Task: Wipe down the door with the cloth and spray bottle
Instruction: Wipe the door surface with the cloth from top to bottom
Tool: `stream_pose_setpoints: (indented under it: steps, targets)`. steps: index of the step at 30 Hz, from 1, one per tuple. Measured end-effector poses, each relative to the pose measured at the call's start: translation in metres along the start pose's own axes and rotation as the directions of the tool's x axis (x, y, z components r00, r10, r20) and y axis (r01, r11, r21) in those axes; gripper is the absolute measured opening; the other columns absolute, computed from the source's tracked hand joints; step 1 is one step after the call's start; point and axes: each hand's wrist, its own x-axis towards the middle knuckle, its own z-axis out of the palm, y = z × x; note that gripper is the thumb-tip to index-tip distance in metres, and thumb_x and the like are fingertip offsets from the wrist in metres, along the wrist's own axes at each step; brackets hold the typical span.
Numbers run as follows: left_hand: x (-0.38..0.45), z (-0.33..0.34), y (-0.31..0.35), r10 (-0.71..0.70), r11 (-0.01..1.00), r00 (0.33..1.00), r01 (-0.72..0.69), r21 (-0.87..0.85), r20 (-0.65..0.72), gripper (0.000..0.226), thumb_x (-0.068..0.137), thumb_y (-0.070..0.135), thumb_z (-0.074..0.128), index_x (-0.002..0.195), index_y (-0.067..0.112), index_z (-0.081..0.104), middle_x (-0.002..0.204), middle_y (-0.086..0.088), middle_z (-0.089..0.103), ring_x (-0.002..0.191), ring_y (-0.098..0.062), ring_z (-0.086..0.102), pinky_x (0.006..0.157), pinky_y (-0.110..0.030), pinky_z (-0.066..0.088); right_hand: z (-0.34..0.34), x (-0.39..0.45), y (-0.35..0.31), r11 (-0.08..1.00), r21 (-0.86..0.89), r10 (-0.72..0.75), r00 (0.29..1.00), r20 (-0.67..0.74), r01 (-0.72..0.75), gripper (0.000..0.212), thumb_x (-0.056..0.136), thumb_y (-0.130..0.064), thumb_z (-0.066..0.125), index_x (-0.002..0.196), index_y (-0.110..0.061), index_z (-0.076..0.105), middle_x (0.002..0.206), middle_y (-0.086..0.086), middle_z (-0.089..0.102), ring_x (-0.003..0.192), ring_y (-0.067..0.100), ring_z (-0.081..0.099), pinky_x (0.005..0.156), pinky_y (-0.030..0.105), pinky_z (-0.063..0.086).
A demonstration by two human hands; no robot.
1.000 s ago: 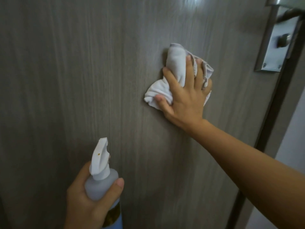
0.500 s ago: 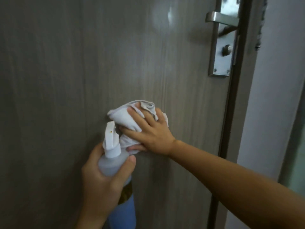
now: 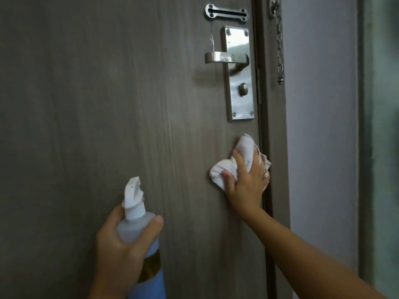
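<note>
Head view, right hand: the right hand (image 3: 248, 180) presses the bunched white cloth (image 3: 235, 162) flat against the door (image 3: 108, 104), fingers spread over it and lightly curled into its folds, just below the lock plate (image 3: 239, 83) and right at the latch edge
Head view, left hand: the left hand (image 3: 121, 251) is wrapped around the spray bottle (image 3: 138, 231), thumb across its shoulder, nozzle pointing up and toward the door; the bottle is held off the door, lower left of the cloth
Risk, door edge: the cloth already overlaps the gap by the frame (image 3: 274, 147); a further stroke right could snag a fold there or pinch fingertips
Risk, hardware: wiping upward may catch the cloth on the plate's corner or the lever handle (image 3: 224, 57)
Risk, chain: the hanging chain (image 3: 279, 46) could tangle a loose corner
Risk, bottle: no finger shows on the trigger, so a slip seems likelier than a stray spray
</note>
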Motion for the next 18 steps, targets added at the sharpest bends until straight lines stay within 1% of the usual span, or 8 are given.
stream_pose_setpoints:
  steps: [3, 5, 6, 8, 10, 12, 14, 18]
  targets:
    - [0.002, 0.018, 0.002, 0.023, 1.0, 0.999, -0.022, -0.011, 0.049, 0.042, 0.051, 0.051, 0.082, 0.09, 0.041, 0.075, 0.086, -0.006, 0.076, 0.08, -0.031, 0.075, 0.078, -0.055, 0.062, 0.008, 0.004, -0.036, 0.973, 0.053, 0.227, 0.97, -0.089, -0.223, 0.06, 0.1, -0.068, 0.033, 0.152, -0.039, 0.042, 0.172, 0.008, 0.013, 0.158, 0.035, 0.009, 0.115, 0.07, 0.021]
    - [0.006, 0.034, 0.001, 0.06, 0.998, 0.997, -0.06, -0.006, 0.053, 0.041, 0.056, 0.046, 0.084, 0.093, 0.03, 0.074, 0.084, -0.008, 0.075, 0.077, -0.026, 0.074, 0.073, -0.045, 0.062, 0.015, -0.006, -0.057, 0.954, 0.078, 0.297, 0.95, -0.091, -0.291, 0.061, 0.101, -0.066, 0.03, 0.153, -0.037, 0.04, 0.173, 0.009, 0.009, 0.158, 0.036, 0.006, 0.114, 0.073, 0.021]
    - [0.009, 0.042, 0.0, 0.079, 0.997, 0.996, -0.079, 0.001, 0.05, 0.04, 0.059, 0.043, 0.084, 0.094, 0.027, 0.074, 0.085, -0.007, 0.075, 0.075, -0.021, 0.073, 0.071, -0.038, 0.061, 0.018, -0.014, -0.063, 0.966, 0.078, 0.25, 0.966, -0.059, -0.245, 0.062, 0.101, -0.066, 0.029, 0.155, -0.037, 0.038, 0.173, 0.011, 0.008, 0.157, 0.037, 0.005, 0.113, 0.074, 0.02]
    - [0.016, 0.058, 0.001, 0.105, 0.994, 0.993, -0.105, 0.005, 0.047, 0.041, 0.062, 0.041, 0.085, 0.097, 0.024, 0.073, 0.089, -0.002, 0.077, 0.077, -0.012, 0.073, 0.07, -0.026, 0.058, 0.021, -0.032, -0.059, 0.998, 0.025, -0.052, 0.998, 0.038, 0.051, 0.065, 0.1, -0.07, 0.029, 0.156, -0.038, 0.036, 0.172, 0.017, 0.01, 0.156, 0.042, 0.01, 0.111, 0.074, 0.02]
    - [0.02, 0.071, 0.001, 0.108, 0.994, 0.992, -0.108, 0.0, 0.059, 0.041, 0.064, 0.04, 0.085, 0.1, 0.023, 0.074, 0.091, 0.0, 0.078, 0.08, -0.011, 0.074, 0.07, -0.024, 0.058, 0.019, -0.031, -0.031, 0.897, -0.067, -0.43, 0.896, 0.109, 0.438, 0.068, 0.099, -0.075, 0.032, 0.156, -0.038, 0.039, 0.17, 0.021, 0.021, 0.154, 0.045, 0.022, 0.108, 0.071, 0.03]
    - [0.023, 0.078, 0.002, 0.112, 0.994, 0.992, -0.112, 0.005, 0.062, 0.042, 0.064, 0.044, 0.083, 0.099, 0.023, 0.073, 0.09, -0.001, 0.077, 0.079, -0.013, 0.074, 0.069, -0.027, 0.058, 0.01, -0.006, 0.004, 0.735, -0.163, -0.646, 0.753, 0.125, 0.658, 0.067, 0.098, -0.077, 0.04, 0.151, -0.038, 0.05, 0.166, 0.022, 0.032, 0.147, 0.044, 0.037, 0.101, 0.064, 0.043]
    - [0.025, 0.081, 0.003, 0.124, 0.992, 0.991, -0.125, 0.016, 0.053, 0.042, 0.064, 0.044, 0.083, 0.098, 0.023, 0.073, 0.086, -0.001, 0.077, 0.077, -0.015, 0.074, 0.068, -0.032, 0.059, -0.002, 0.02, 0.033, 0.673, -0.233, -0.692, 0.709, 0.135, 0.702, 0.065, 0.097, -0.077, 0.042, 0.146, -0.037, 0.057, 0.164, 0.021, 0.036, 0.14, 0.042, 0.044, 0.098, 0.058, 0.046]
    - [0.028, 0.081, 0.004, 0.129, 0.991, 0.99, -0.13, 0.033, 0.053, 0.043, 0.062, 0.048, 0.081, 0.092, 0.02, 0.072, 0.08, -0.005, 0.073, 0.073, -0.021, 0.073, 0.067, -0.042, 0.061, -0.017, 0.032, 0.055, 0.851, -0.182, -0.458, 0.865, 0.203, 0.493, 0.07, 0.099, -0.077, 0.031, 0.157, -0.039, 0.036, 0.169, 0.018, 0.024, 0.148, 0.044, 0.031, 0.109, 0.064, 0.035]
